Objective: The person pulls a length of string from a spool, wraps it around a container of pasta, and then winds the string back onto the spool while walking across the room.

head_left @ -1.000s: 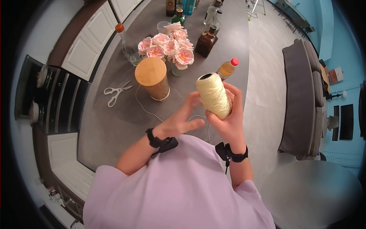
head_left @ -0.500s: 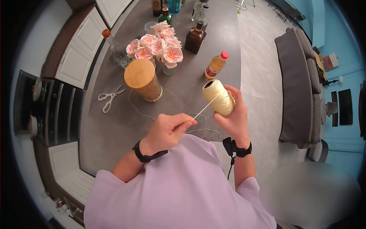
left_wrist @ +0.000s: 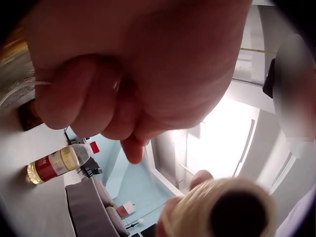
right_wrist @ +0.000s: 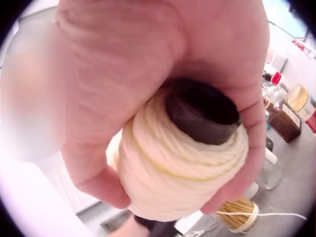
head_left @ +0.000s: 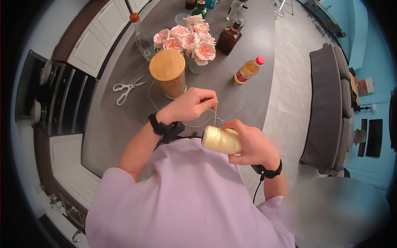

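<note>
My right hand (head_left: 257, 144) grips a spool of cream cord (head_left: 222, 139), thumb on one side and fingers on the other. The spool lies tilted on its side close to my shirt, and its dark hollow core (right_wrist: 202, 111) shows in the right wrist view. Up and to the left, my left hand (head_left: 187, 106) pinches the cord (head_left: 215, 116), which runs down taut to the spool. Loose cord loops across the counter behind the hands. A wooden-lidded jar (head_left: 167, 66) stands just beyond the left hand; in the right wrist view cord circles the bundle of thin straw-coloured sticks (right_wrist: 239, 213).
White-handled scissors (head_left: 125, 89) lie on the counter (head_left: 124, 124) at left. Pink flowers (head_left: 190, 40) stand behind the jar, with a clear bottle (head_left: 144, 43) beside them. A red-capped bottle (head_left: 249, 70) and a brown bottle (head_left: 229, 39) stand toward the right edge.
The left hand, loose at first, took hold of the cord and then lifted forward with it. The right hand lowered the spool toward the body and turned it from upright onto its side.
</note>
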The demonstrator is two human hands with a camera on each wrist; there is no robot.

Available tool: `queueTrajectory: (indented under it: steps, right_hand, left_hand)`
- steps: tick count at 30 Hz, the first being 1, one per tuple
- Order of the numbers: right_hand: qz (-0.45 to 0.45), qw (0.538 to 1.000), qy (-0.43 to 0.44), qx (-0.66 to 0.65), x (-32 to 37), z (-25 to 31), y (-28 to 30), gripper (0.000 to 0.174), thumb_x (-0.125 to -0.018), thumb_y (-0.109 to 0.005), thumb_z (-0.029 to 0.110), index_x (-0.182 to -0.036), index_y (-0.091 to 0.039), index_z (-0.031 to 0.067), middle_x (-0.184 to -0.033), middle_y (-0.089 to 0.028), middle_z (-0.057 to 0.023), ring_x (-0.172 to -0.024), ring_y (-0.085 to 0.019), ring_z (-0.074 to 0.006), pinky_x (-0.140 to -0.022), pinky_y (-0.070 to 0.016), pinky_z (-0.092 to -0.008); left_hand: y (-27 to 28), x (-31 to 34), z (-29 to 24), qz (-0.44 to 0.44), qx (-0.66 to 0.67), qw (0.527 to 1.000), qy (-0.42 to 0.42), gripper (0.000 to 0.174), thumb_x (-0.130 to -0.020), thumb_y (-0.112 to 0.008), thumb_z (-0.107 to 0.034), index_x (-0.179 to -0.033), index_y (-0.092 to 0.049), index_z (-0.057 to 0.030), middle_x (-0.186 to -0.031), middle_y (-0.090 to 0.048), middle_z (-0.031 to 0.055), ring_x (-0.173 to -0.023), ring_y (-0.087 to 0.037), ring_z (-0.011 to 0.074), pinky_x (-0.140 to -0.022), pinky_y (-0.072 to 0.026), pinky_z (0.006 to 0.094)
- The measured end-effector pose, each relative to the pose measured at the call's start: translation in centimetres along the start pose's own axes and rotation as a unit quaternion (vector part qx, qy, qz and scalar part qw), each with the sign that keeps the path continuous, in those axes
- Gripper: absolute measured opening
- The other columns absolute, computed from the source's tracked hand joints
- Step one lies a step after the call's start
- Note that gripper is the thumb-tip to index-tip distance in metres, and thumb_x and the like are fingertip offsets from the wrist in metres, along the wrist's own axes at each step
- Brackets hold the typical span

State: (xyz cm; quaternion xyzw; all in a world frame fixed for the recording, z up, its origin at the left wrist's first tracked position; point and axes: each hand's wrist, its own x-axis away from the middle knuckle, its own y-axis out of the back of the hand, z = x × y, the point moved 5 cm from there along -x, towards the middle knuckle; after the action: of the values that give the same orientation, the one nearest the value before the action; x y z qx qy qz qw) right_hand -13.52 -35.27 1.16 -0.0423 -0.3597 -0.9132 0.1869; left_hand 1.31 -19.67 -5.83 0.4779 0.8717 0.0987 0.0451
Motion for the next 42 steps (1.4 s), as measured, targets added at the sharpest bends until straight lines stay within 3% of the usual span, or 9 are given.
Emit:
queueTrajectory:
  steps: [6, 14, 18, 21, 25, 29, 31, 34, 42]
  right_hand:
    - [-0.134, 0.985, -0.069, 0.083, -0.5, -3.3, 0.7, 0.067, -0.068, -0.08, 0.011, -0.129, -0.054, 0.009, -0.105, -0.073, -0.017, -0.093, -0.071, -0.045, -0.078, -0.0577, -0.0478]
    - [-0.248, 0.952, -0.058, -0.168, -1.0, -6.7, 1.7, 0.069, -0.07, -0.08, 0.011, -0.132, -0.052, 0.0071, -0.109, -0.073, -0.0144, -0.099, -0.075, -0.0311, -0.088, -0.0582, -0.0408]
    - [-0.195, 0.933, -0.07, -0.294, -1.4, -5.0, 1.5, 0.067, -0.07, -0.08, 0.01, -0.132, -0.054, 0.0063, -0.111, -0.073, -0.0106, -0.102, -0.073, -0.0248, -0.09, -0.0575, -0.0403]
    - [0.029, 0.975, 0.057, -0.213, -1.8, -2.7, -0.2, 0.06, -0.071, -0.082, 0.009, -0.128, -0.065, 0.0071, -0.119, -0.067, -0.008, -0.1, -0.072, -0.0276, -0.087, -0.0576, -0.0401]
    - [-0.008, 0.999, -0.028, 0.04, -2.1, -3.2, -0.3, 0.061, -0.069, -0.08, 0.009, -0.128, -0.064, 0.0146, -0.119, -0.066, -0.0105, -0.098, -0.069, -0.0412, -0.082, -0.058, -0.0482]
    - [-0.065, 0.99, -0.107, 0.068, -2.1, -5.4, 0.8, 0.062, -0.069, -0.08, 0.009, -0.129, -0.063, 0.0104, -0.121, -0.067, -0.0134, -0.1, -0.07, -0.0388, -0.086, -0.0589, -0.0451]
    - [-0.21, 0.974, -0.062, -0.062, -1.6, -6.8, 1.5, 0.064, -0.07, -0.08, 0.008, -0.131, -0.062, 0.0051, -0.121, -0.07, -0.0127, -0.103, -0.073, -0.0301, -0.092, -0.0584, -0.0394]
    - [-0.223, 0.941, -0.057, -0.25, -1.3, -6.8, 1.5, 0.064, -0.072, -0.08, 0.007, -0.133, -0.061, 0.0018, -0.119, -0.071, -0.0101, -0.108, -0.071, -0.0209, -0.096, -0.0562, -0.0355]
    - [-0.01, 0.963, 0.03, -0.269, -1.1, -3.5, -0.2, 0.063, -0.071, -0.082, 0.01, -0.131, -0.065, 0.0045, -0.121, -0.071, -0.0082, -0.105, -0.072, -0.0229, -0.095, -0.0571, -0.0374]
  left_hand:
    - [-1.8, 1.7, -4.7, -0.047, -0.087, 0.994, -0.052, 0.012, -0.102, -0.065, -0.013, -0.102, -0.069, -0.002, -0.085, -0.071, 0.0185, -0.074, -0.068, 0.04, -0.066, -0.0515, 0.0426]
    - [-4.9, 3.8, 0.8, 0.003, 0.009, 1.0, 0.028, 0.013, -0.105, -0.063, -0.013, -0.104, -0.073, -0.0047, -0.079, -0.068, 0.0106, -0.068, -0.064, 0.0235, -0.068, -0.0506, 0.0385]
    - [-4.7, 2.6, 5.1, 0.045, 0.011, 0.998, 0.048, 0.015, -0.107, -0.062, -0.012, -0.103, -0.072, -0.0015, -0.081, -0.068, 0.0049, -0.072, -0.058, 0.0129, -0.07, -0.0493, 0.032]
    - [-2.2, 0.6, 5.6, 0.02, -0.036, 0.998, 0.045, 0.021, -0.108, -0.061, -0.016, -0.099, -0.069, 0.0005, -0.082, -0.067, 0.0034, -0.076, -0.058, 0.0116, -0.073, -0.0501, 0.0314]
    - [-0.1, 0.0, 1.8, -0.005, -0.053, 0.997, 0.051, 0.02, -0.106, -0.064, -0.016, -0.097, -0.069, 0.0015, -0.079, -0.071, 0.01, -0.07, -0.063, 0.0174, -0.068, -0.0507, 0.0339]
    - [-1.4, 2.0, -2.1, 0.003, -0.002, 1.0, -0.021, 0.016, -0.106, -0.064, -0.011, -0.097, -0.07, 0.0004, -0.079, -0.069, 0.0071, -0.071, -0.06, 0.0144, -0.068, -0.0486, 0.0316]
    - [-2.4, 3.1, -2.1, 0.035, 0.012, 0.999, -0.002, 0.015, -0.107, -0.062, -0.009, -0.1, -0.072, -0.0001, -0.081, -0.068, 0.0041, -0.073, -0.059, 0.0125, -0.07, -0.0488, 0.0301]
    - [-4.3, 3.5, 1.6, 0.054, 0.057, 0.997, 0.029, 0.015, -0.107, -0.063, -0.011, -0.103, -0.073, -0.0002, -0.083, -0.069, 0.0042, -0.074, -0.059, 0.0128, -0.072, -0.05, 0.031]
    - [-1.3, -0.2, 5.2, -0.019, -0.022, 0.999, 0.016, 0.022, -0.104, -0.068, -0.019, -0.095, -0.07, 0.0012, -0.076, -0.07, 0.0111, -0.066, -0.06, 0.0171, -0.064, -0.0497, 0.0358]
